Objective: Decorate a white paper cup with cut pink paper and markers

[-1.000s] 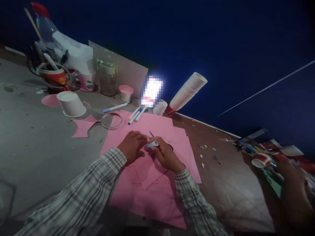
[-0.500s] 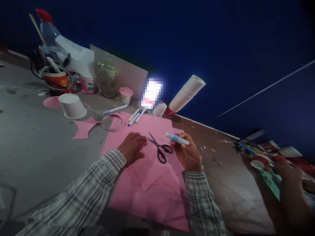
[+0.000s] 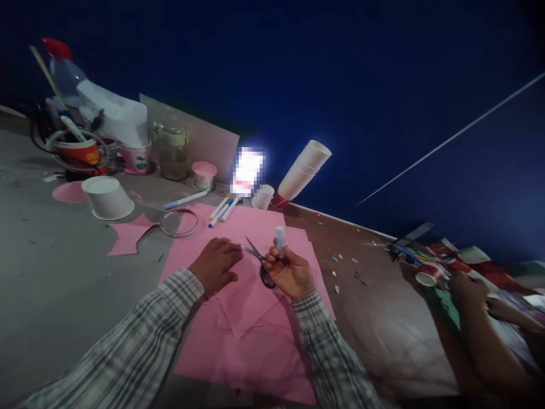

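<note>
My right hand [image 3: 292, 272] grips a small white glue stick [image 3: 280, 241] with a blue label, held upright above the pink paper [image 3: 238, 360]. Beneath that hand lie black-handled scissors [image 3: 252, 249] with their blades spread; one handle is partly covered. Just left of the blades, my left hand [image 3: 217, 266] rests on the pink sheets, fingers extended and holding nothing. Smaller cut pieces of pink paper [image 3: 238, 318] lie in front of my hands. Several capped markers [image 3: 220, 213] sit at the far edge of the paper.
At the back stand a leaning stack of paper cups [image 3: 302, 173], a glass jar [image 3: 172, 153] and a glowing blurred screen [image 3: 247, 171]. An upturned white cup [image 3: 107, 197] and a metal ring [image 3: 179, 222] are on the left. Another person's hand [image 3: 468, 289] works at far right.
My right hand has moved left over the scissors and turned the glue stick from lying sideways to upright. My left hand stays on the paper. The view has shifted slightly.
</note>
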{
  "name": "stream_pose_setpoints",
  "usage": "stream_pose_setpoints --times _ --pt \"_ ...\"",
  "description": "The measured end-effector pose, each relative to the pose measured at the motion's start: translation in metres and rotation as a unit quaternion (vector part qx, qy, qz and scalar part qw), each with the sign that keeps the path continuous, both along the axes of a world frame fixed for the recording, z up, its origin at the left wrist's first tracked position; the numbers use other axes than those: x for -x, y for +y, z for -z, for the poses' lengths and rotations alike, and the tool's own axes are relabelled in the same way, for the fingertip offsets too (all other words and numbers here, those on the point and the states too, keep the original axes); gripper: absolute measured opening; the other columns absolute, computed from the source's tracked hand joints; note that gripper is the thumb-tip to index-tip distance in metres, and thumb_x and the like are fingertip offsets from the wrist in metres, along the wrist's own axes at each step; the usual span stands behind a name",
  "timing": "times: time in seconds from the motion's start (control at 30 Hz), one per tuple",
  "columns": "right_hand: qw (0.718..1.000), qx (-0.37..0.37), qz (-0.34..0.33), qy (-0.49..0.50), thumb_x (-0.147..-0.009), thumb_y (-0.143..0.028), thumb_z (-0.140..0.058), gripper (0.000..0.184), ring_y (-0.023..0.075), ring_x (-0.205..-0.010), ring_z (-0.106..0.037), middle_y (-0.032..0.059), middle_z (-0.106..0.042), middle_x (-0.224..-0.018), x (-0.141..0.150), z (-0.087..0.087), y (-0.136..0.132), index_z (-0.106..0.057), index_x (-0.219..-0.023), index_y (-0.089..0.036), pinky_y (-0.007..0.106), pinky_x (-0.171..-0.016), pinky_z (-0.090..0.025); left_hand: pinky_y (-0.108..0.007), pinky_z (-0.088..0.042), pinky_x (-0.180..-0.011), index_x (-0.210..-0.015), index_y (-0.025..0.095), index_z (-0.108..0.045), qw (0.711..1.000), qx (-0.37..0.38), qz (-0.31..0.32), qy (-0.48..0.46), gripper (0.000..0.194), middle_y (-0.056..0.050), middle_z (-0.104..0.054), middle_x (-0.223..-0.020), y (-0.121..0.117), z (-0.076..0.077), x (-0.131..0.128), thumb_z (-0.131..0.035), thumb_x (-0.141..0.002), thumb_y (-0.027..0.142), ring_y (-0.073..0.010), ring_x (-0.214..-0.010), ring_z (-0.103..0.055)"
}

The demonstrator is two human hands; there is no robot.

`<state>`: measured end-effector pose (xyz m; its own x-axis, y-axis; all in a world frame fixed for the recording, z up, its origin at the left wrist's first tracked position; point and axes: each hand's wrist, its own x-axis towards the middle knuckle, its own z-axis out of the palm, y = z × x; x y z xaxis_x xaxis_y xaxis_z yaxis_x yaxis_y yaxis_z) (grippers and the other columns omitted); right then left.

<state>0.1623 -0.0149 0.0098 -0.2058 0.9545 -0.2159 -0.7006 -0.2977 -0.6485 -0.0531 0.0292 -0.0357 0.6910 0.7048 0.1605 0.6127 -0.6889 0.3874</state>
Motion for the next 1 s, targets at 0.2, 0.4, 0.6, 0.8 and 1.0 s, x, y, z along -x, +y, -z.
stream_pose_setpoints --times 0.2,0.4,0.6,0.8,1.0 --pt "0.996 -0.026 0.004 -0.088 -0.072 -0.022 -0.069 0.022 0.0138 -0.077 -0.061 -0.0002 -0.065 -0.084 -0.025 -0.012 0.005 -0.067 -0.095 -0.022 0.028 -0.070 -0.053 -0.048 -0.033 -0.103 -0.115 0.023 -0.065 1.000 -0.011 -0.011 0.004 0.047 -0.007 -0.062 -0.128 -0.001 -0.001 -0.001 -0.073 -0.070 0.033 -0.0321 -0.121 -0.047" --pt "0.903 -0.103 0.139 -0.393 -0.072 -0.041 -0.063 0.032 0.0155 -0.075 -0.059 0.0017 -0.065 -0.089 -0.058 -0.007 0.045 -0.064 -0.099 -0.024 0.032 -0.072 -0.050 -0.046 -0.033 -0.104 -0.115 0.021 -0.064 1.000 -0.020 -0.010 -0.008 0.046 -0.007 -0.061 -0.128 -0.003 -0.002 0.000 -0.071 -0.071 0.031 -0.0311 -0.120 -0.047" --pt "0.799 -0.076 0.208 -0.559 -0.069 -0.029 -0.064 0.030 0.0199 -0.088 -0.061 0.0050 -0.068 -0.091 -0.085 0.014 0.107 -0.061 -0.096 -0.016 0.031 -0.079 -0.047 -0.046 -0.032 -0.105 -0.112 0.022 -0.065 0.999 -0.026 -0.015 -0.031 0.044 -0.007 -0.062 -0.126 -0.002 0.005 0.000 -0.071 -0.069 0.030 -0.0302 -0.120 -0.047" --pt "0.676 -0.006 0.215 -0.705 -0.069 -0.020 -0.064 0.011 0.0275 -0.098 -0.062 0.0123 -0.070 -0.091 -0.092 0.031 0.141 -0.061 -0.079 -0.016 0.034 -0.083 -0.045 -0.047 -0.032 -0.104 -0.113 0.023 -0.064 0.999 -0.027 -0.016 -0.033 0.046 -0.006 -0.062 -0.125 -0.002 0.006 0.001 -0.072 -0.068 0.028 -0.0314 -0.120 -0.046" --pt "0.624 -0.001 0.188 -0.758 -0.073 -0.019 -0.063 0.015 0.0257 -0.096 -0.063 0.0133 -0.070 -0.095 -0.084 0.039 0.153 -0.062 -0.087 -0.015 0.031 -0.082 -0.044 -0.046 -0.031 -0.105 -0.112 0.022 -0.064 0.999 -0.019 -0.013 -0.032 0.045 -0.006 -0.063 -0.125 -0.003 0.001 0.000 -0.074 -0.068 0.028 -0.0307 -0.118 -0.047"
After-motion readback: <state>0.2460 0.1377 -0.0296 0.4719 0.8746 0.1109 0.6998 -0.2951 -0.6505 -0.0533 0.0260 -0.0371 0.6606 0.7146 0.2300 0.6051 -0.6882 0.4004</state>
